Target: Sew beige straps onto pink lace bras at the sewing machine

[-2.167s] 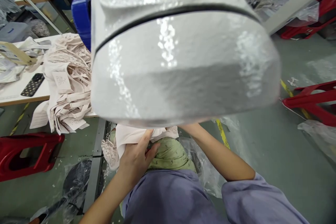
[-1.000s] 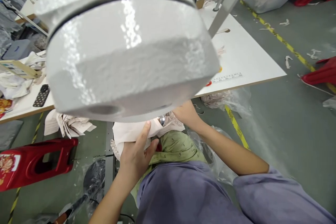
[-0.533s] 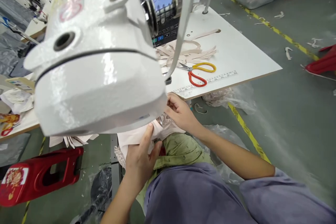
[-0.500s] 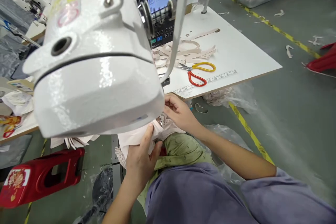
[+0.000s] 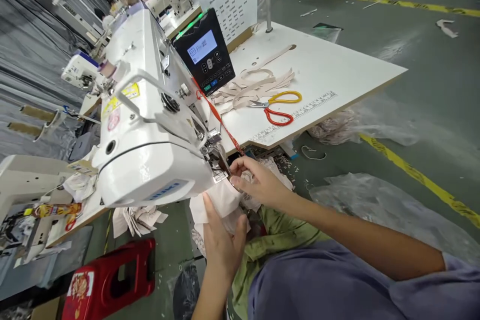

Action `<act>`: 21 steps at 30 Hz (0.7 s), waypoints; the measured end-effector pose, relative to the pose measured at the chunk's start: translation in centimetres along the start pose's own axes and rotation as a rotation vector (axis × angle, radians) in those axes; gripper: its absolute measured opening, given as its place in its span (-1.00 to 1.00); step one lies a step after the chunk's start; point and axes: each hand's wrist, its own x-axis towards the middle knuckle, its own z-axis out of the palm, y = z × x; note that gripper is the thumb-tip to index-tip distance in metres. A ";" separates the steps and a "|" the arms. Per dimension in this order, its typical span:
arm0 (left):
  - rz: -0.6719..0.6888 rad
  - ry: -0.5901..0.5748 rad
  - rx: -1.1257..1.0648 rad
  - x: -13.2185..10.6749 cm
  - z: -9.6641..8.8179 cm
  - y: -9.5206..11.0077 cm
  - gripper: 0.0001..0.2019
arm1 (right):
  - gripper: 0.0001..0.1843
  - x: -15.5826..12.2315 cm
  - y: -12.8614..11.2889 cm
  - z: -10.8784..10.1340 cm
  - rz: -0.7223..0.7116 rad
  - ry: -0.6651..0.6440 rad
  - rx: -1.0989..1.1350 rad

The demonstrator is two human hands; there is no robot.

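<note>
A pale pink lace-trimmed garment piece [image 5: 221, 201] lies at the needle end of a white sewing machine [image 5: 150, 172], spilling over towards my lap. My left hand [image 5: 222, 235] grips it from the near side, index finger stretched along the cloth and thumb apart; the other fingers are partly hidden. Close beside the presser foot [image 5: 220, 176], my right hand [image 5: 258, 182] pinches the garment's edge between thumb and fingers. A curved shiny part shows beneath the right fingertips. The exact spot under the needle is hard to make out.
Scissors [image 5: 279, 105] with yellow and red handles lie on the white table [image 5: 333, 72] near a printed ruler scale and cut fabric strips [image 5: 262, 82]. A control panel [image 5: 204, 52] stands behind. A red stool [image 5: 112, 275] is at lower left; plastic sheeting [image 5: 360, 210] lies on the floor.
The view has shifted back from the machine head, so the needle area, a red cord and the full control panel now show. Both hands stay on the garment piece.
</note>
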 end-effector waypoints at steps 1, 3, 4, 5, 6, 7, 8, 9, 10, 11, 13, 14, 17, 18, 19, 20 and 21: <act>0.003 0.000 -0.017 -0.3 0.2 0.3 -0.10 | -0.69 -0.5 0.0 0.0 -0.030 -0.003 -0.040; 0.020 0.015 -0.027 -1.1 0.9 1.0 -0.11 | -0.65 -1.7 0.1 0.0 -0.059 -0.018 -0.109; 0.037 0.026 -0.025 -1.8 1.4 1.5 -0.11 | -0.66 -2.4 0.2 0.0 -0.038 -0.028 -0.118; 0.060 0.034 -0.020 -2.5 1.9 2.1 -0.10 | -0.68 -3.1 0.3 0.0 0.006 -0.043 -0.102; 0.091 0.038 -0.019 -3.3 2.3 2.7 -0.09 | -0.71 -3.7 0.3 -0.2 0.059 -0.063 -0.062; 0.120 0.033 -0.030 -4.0 2.6 3.2 -0.08 | -0.72 -4.4 0.4 -0.4 0.108 -0.082 -0.009; 0.137 0.008 -0.063 -4.7 2.7 3.7 -0.07 | -0.72 -4.9 0.4 -0.7 0.143 -0.098 0.042; 0.138 -0.050 -0.128 -5.3 2.7 4.1 -0.07 | -0.71 -5.3 0.3 -1.1 0.156 -0.109 0.081; 0.125 -0.135 -0.220 -5.6 2.3 4.4 -0.09 | -0.71 -5.7 0.2 -1.6 0.151 -0.115 0.100; 0.106 -0.230 -0.327 -5.8 1.8 4.5 -0.14 | -0.72 -5.9 0.0 -2.1 0.136 -0.120 0.098; 0.085 -0.361 -0.491 -5.5 0.4 4.3 -0.31 | -0.76 -6.0 -0.6 -3.1 0.113 -0.139 0.046; 0.094 -0.351 -0.517 -5.1 -0.4 4.0 -0.41 | -0.79 -6.0 -1.0 -3.5 0.107 -0.162 0.008; 0.213 -0.115 -0.425 -3.1 -2.3 3.0 -0.55 | -0.86 -5.9 -2.0 -4.0 0.082 -0.249 -0.124; 0.299 -0.072 -0.396 -2.4 -2.6 2.8 -0.50 | -0.86 -5.9 -2.2 -3.9 0.056 -0.283 -0.170; 0.403 -0.070 -0.367 -1.7 -2.8 2.6 -0.43 | -0.85 -5.9 -2.5 -3.9 0.017 -0.317 -0.218; 0.501 -0.099 -0.326 -1.0 -2.9 2.4 -0.38 | -0.84 -6.0 -2.7 -3.8 -0.034 -0.358 -0.267; 0.583 -0.143 -0.277 -0.5 -2.9 2.3 -0.36 | -0.83 -6.1 -2.8 -3.7 -0.092 -0.405 -0.319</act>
